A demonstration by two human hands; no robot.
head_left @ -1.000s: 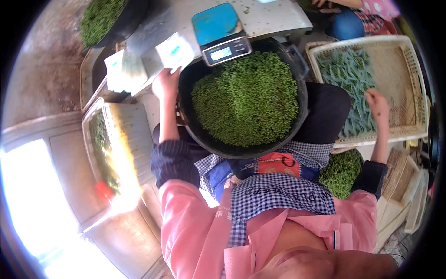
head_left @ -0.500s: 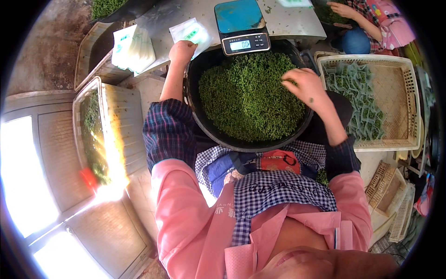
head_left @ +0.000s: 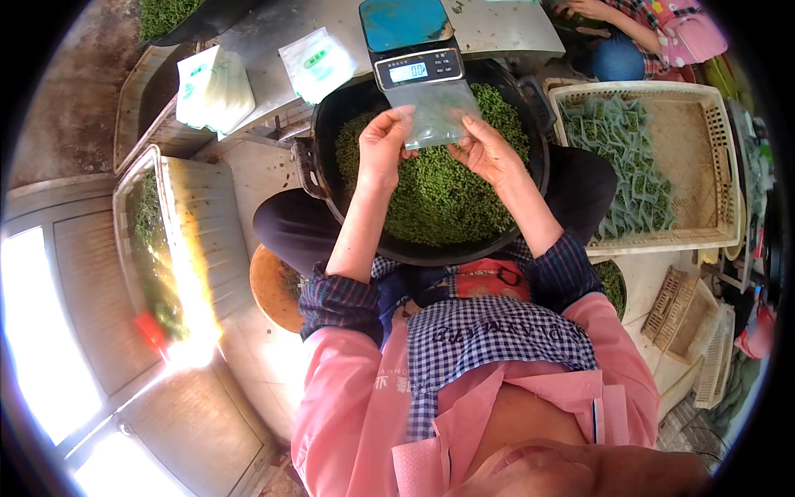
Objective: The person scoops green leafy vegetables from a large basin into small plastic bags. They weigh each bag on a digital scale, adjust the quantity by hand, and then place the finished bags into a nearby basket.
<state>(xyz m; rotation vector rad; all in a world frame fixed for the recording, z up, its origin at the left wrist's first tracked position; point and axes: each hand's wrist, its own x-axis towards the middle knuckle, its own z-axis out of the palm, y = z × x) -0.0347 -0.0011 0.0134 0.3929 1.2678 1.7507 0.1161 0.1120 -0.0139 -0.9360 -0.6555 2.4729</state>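
Note:
Between both hands I hold a clear plastic bag (head_left: 436,116) by its lower corners as seen here. My left hand (head_left: 383,145) pinches its left side; my right hand (head_left: 490,151) grips the right side, thumb up. Below lies a heap of small round green berries (head_left: 447,203), filling a wide black tub (head_left: 464,253) that sits between my legs. Just beyond the bag is a digital scale (head_left: 418,66) with a blue pan (head_left: 406,23) and nothing on it. The bag looks flat, with no berries visible in it.
Two stacks of bags, one fanned (head_left: 214,91) and one smaller (head_left: 318,65), lie on the metal table (head_left: 273,29). At right, a cream crate (head_left: 704,166) holds many filled bags (head_left: 617,166). An orange basin (head_left: 273,286) stands at left. Another person's arm (head_left: 609,15) shows far right.
My left hand has come from the smaller bag stack to above the tub. My right hand has moved left, and a bag is now held between them.

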